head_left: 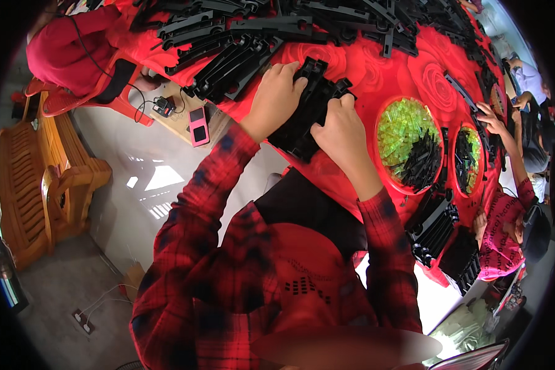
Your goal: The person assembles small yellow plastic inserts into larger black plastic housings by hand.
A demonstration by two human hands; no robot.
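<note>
left hand (272, 100) and right hand (344, 134) clamped on black plastic parts (303, 117); probably light, stiff, slickish; best held by long edges.

long parts (309, 102): black | tablecloth (430, 80): red, rose-patterned | small pieces (402, 122): yellow-green | sleeves (206, 176): red-and-black plaid | bench (68, 157): orange-brown

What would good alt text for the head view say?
The left hand and right hand, in red-and-black plaid sleeves, hold long black plastic parts at the edge of a red, rose-printed tablecloth. Piled black plastic pieces lie beyond; at right is a round red tray of yellow-green and black pieces.
</note>
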